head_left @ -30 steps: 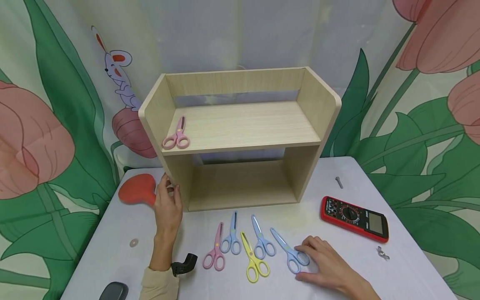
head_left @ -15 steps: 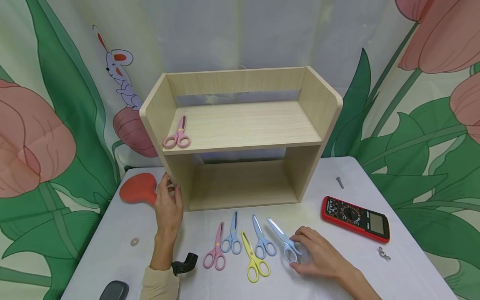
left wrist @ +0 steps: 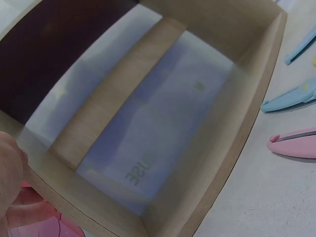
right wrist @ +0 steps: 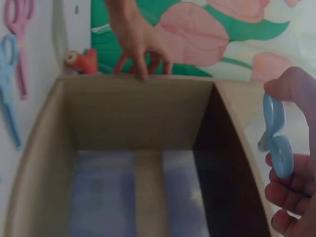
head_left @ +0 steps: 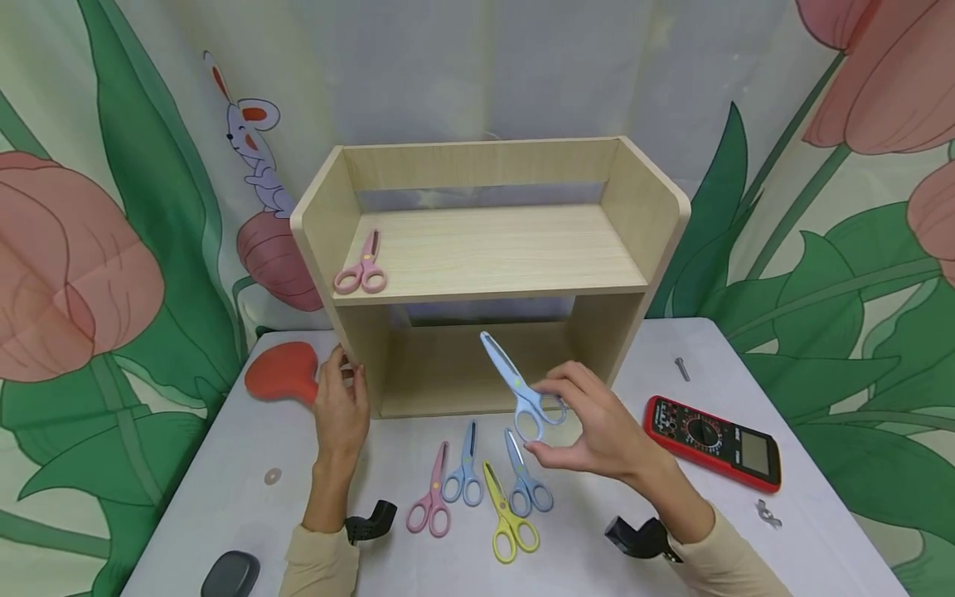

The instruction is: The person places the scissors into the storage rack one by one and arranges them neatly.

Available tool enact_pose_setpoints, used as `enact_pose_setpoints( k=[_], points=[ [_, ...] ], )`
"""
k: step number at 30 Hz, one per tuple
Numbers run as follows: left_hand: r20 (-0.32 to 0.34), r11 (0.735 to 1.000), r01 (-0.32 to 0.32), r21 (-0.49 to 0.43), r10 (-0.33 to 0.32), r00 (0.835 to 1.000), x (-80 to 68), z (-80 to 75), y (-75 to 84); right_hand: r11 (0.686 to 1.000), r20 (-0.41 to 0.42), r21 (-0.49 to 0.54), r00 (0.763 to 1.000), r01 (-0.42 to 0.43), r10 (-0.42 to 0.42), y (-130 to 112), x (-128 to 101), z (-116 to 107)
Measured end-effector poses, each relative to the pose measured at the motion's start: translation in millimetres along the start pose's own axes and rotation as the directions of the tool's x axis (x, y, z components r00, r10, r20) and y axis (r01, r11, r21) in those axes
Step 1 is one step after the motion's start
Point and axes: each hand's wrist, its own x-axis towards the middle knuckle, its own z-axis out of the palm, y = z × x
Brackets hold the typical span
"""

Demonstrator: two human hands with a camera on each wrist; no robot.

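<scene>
My right hand (head_left: 578, 423) pinches a light-blue pair of scissors (head_left: 516, 385) by its handles and holds it in the air in front of the wooden shelf unit (head_left: 485, 265), blades pointing up and left. The right wrist view shows the blue handles (right wrist: 275, 136) by my fingers. My left hand (head_left: 339, 398) grips the unit's lower left front edge. A pink pair of scissors (head_left: 361, 267) lies on the upper shelf at the left. On the table lie a pink pair (head_left: 431, 502), two blue pairs (head_left: 465, 468) (head_left: 525, 477) and a yellow pair (head_left: 507, 518).
A red multimeter (head_left: 715, 441) lies at the right of the white table (head_left: 224, 489), with a bolt (head_left: 681, 368) behind it and a wing nut (head_left: 768, 514) in front. A red rubber bulb (head_left: 279, 375) sits at the left, near a washer (head_left: 272, 476) and a dark object (head_left: 230, 574).
My right hand has lifted the rightmost blue scissors off the table and carried them up and left, in front of the shelf's lower opening. The left hand stays on the shelf edge.
</scene>
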Motion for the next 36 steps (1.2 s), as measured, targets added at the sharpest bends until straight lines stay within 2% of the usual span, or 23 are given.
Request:
enact_pose_setpoints(
  k=[6, 13, 16, 21, 25, 29, 36],
  points=[
    [0.0, 1.0, 0.001, -0.003, -0.001, 1.0, -0.1, 0.0, 0.7, 1.0, -0.081, -0.023, 0.997, 0.009, -0.011, -8, 59, 3],
    [-0.021, 1.0, -0.022, -0.016, 0.021, 1.0, -0.8, 1.4, -0.9, 0.996, -0.134, -0.076, 0.99, -0.055, 0.045, -12, 119, 15],
    [-0.023, 1.0, -0.027, -0.014, 0.027, 0.999, -0.8, 1.6, -1.6, 0.986, -0.12, -0.115, 0.987, -0.12, 0.106, -12, 142, 23],
    [-0.023, 0.999, -0.033, -0.009, 0.032, 0.999, -0.2, 1.1, -1.4, 0.952, -0.02, -0.174, 0.967, -0.253, 0.253, -13, 177, 35],
    [-0.017, 0.999, -0.032, -0.011, 0.032, 0.999, -1.0, 0.9, -0.5, 0.922, 0.067, -0.189, 0.932, -0.338, 0.355, -14, 194, 44],
    [-0.011, 0.999, -0.032, -0.016, 0.032, 0.999, -1.1, 0.5, 0.7, 0.904, 0.122, -0.211, 0.908, -0.371, 0.401, -14, 204, 49],
    [-0.011, 1.0, -0.025, -0.011, 0.025, 1.0, -0.6, -0.3, 0.3, 0.896, 0.153, -0.244, 0.897, -0.372, 0.415, -16, 208, 53]
  ],
)
